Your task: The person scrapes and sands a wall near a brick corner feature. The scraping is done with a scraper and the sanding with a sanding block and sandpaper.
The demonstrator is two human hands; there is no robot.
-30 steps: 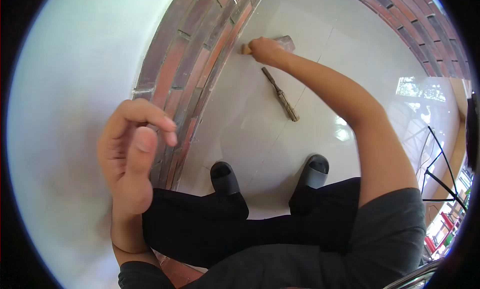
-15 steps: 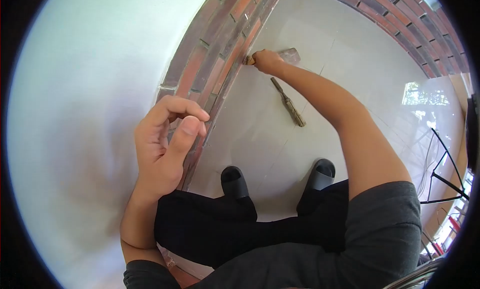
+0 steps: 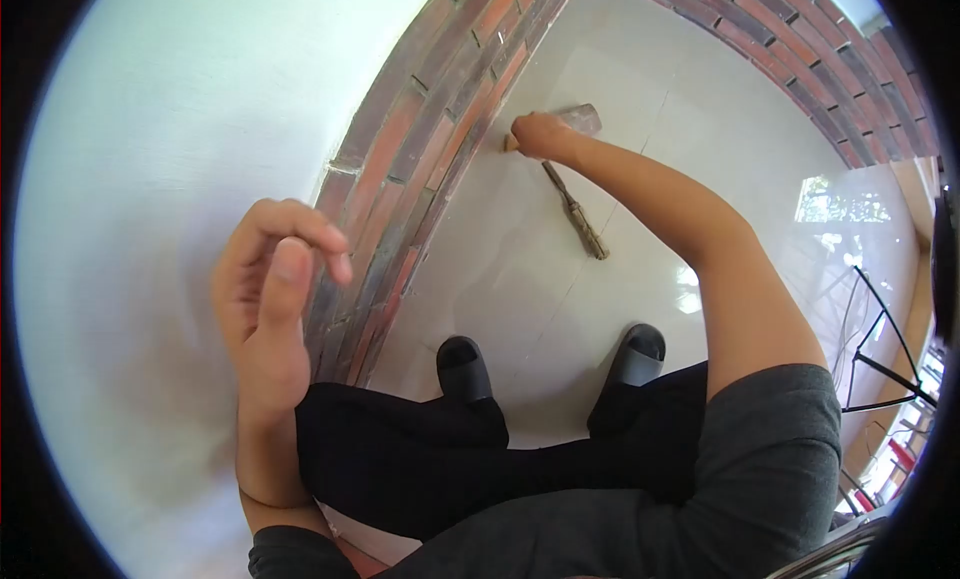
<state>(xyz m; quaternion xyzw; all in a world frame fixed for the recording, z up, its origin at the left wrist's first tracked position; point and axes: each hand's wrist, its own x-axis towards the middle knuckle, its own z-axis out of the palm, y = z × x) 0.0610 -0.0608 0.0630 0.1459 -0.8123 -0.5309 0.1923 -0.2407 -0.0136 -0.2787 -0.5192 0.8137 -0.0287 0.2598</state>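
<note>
My right hand [image 3: 543, 137] reaches down close to the floor, near the foot of the brick strip. Its fingers are closed around a small tan piece [image 3: 510, 143], of which only an end shows, so I cannot tell its kind. Just beyond the hand lies a flat greyish rectangular object [image 3: 582, 118], partly covered by the hand. A long, slim brown tool [image 3: 577, 214] with a thicker end, like a worn chisel, rests on the tiles below the forearm. My left hand [image 3: 275, 289] hangs in front of the white wall, fingers loosely bent and thumb apart, holding nothing.
A brick border [image 3: 400, 169] runs along the wall on the left, and another brick wall [image 3: 800, 49] curves round the far right. My feet in dark slides [image 3: 463, 369] stand on glossy tiles [image 3: 520, 299]. A black metal stand [image 3: 885, 364] is at the right.
My right hand has drawn slightly back from the brick edge with the tan piece. My left hand has shifted left, away from the bricks. The brown tool has stayed on the floor.
</note>
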